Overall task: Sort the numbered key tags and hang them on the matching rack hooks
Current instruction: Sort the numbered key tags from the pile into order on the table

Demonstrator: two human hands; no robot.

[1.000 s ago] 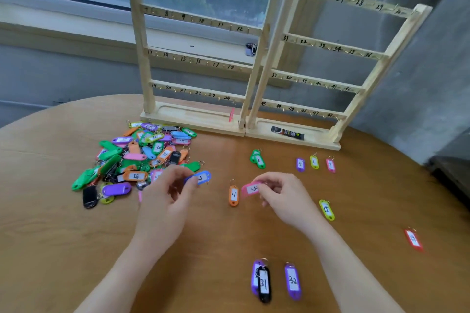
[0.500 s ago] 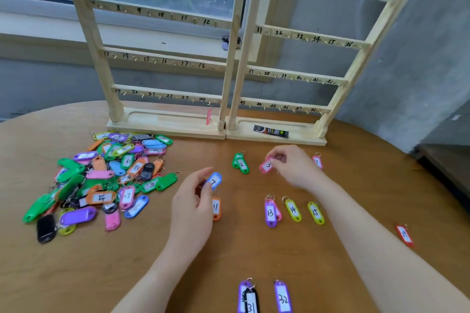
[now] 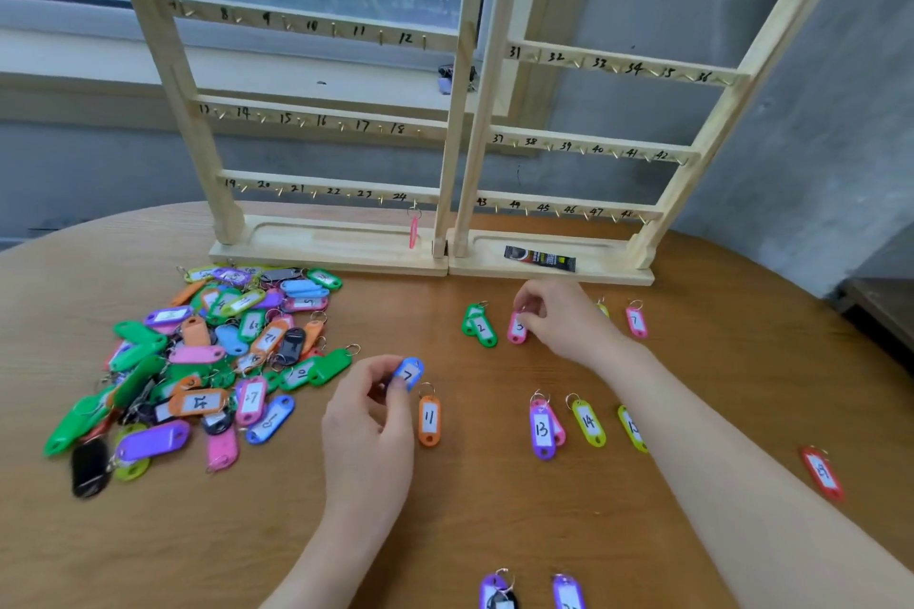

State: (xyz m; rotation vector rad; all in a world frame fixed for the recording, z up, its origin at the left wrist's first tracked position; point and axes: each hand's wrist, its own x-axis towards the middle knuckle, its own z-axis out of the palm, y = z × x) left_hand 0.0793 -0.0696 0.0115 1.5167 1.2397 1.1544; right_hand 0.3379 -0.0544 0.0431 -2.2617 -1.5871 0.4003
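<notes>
Both hands pinch tags: the left hand [image 3: 368,415] holds a blue tag [image 3: 408,374] just above the table [image 3: 494,509], right of the heap of tags [image 3: 198,361]; the right hand [image 3: 564,321] sets a pink tag [image 3: 518,327] down beside a green tag [image 3: 480,326], near the rack [image 3: 460,114].
</notes>
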